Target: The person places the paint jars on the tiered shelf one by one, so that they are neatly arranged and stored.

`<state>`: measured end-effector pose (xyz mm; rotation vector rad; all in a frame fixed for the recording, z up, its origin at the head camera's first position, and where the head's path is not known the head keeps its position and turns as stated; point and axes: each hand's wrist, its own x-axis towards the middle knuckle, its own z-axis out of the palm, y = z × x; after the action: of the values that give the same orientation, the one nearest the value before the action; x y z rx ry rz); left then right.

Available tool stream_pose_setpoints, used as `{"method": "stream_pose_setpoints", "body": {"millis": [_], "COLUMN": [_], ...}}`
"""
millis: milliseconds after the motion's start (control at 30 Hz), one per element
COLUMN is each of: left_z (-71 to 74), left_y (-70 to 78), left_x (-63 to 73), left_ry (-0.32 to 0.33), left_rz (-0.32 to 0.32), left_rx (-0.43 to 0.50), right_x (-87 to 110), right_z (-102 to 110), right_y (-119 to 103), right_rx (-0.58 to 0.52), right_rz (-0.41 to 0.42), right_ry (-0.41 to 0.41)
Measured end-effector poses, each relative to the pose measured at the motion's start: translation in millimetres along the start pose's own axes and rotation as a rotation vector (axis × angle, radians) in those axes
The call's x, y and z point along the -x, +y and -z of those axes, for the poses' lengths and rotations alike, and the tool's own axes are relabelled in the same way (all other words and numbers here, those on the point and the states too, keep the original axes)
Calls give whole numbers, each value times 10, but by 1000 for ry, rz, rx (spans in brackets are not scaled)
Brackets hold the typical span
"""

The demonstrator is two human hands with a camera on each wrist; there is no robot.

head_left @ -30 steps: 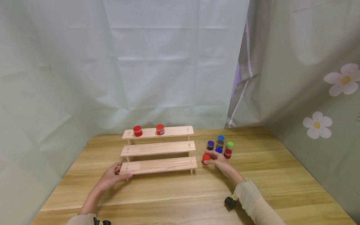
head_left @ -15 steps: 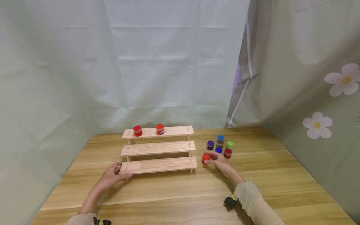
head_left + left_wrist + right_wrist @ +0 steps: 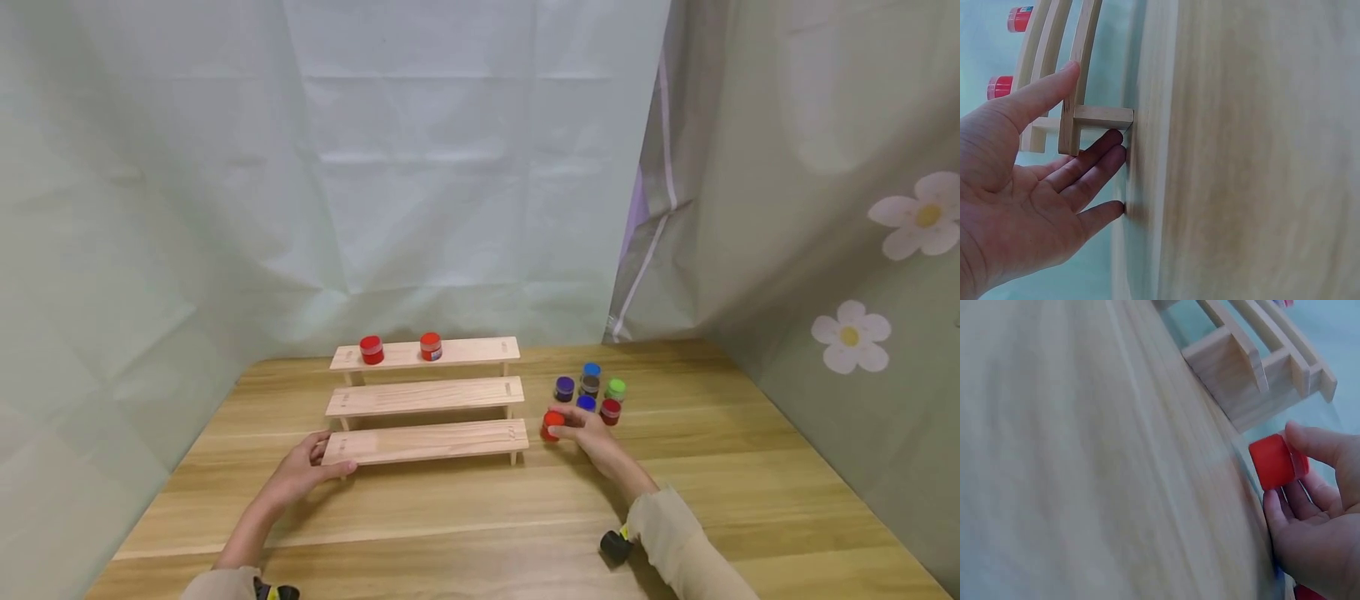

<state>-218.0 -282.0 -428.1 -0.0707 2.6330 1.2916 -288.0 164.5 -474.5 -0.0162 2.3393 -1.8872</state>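
A red paint jar (image 3: 552, 426) is pinched between the thumb and fingers of my right hand (image 3: 596, 437), low over the table beside the rack's right end. In the right wrist view the jar (image 3: 1271, 461) is tilted, with the thumb on one side and fingertips beneath. My left hand (image 3: 300, 472) is at the left end of the three-tier wooden rack (image 3: 427, 442). Its thumb rests along the lowest board's front edge. In the left wrist view the other fingers (image 3: 1094, 164) stretch out beside the rack's end leg, fairly straight, with fingertips at the tabletop.
Two red jars, one on the left (image 3: 371, 350) and one near the middle (image 3: 431, 347), stand on the top board. Right of the rack are several more jars: purple (image 3: 564, 388), light blue (image 3: 592, 371), brown (image 3: 590, 386), green (image 3: 616, 389), dark blue (image 3: 586, 404) and dark red (image 3: 611, 411). Curtains (image 3: 465, 208) enclose the table.
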Motion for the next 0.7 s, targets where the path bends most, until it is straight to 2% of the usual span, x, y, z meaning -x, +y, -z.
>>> {"method": "stream_pose_setpoints", "body": {"millis": [300, 433, 700], "left_z": [-1, 1, -5], "left_y": [-9, -11, -14], "left_x": [-8, -6, 12], "left_ry": [-3, -7, -4], "left_rz": [-2, -5, -16], "left_rx": [-4, 1, 24], "right_x": [36, 36, 9], "right_z": [30, 59, 82], "right_y": [-242, -336, -541], "right_rx": [-62, -85, -37], "right_rz": [32, 32, 103], "right_ry": [30, 6, -27]}}
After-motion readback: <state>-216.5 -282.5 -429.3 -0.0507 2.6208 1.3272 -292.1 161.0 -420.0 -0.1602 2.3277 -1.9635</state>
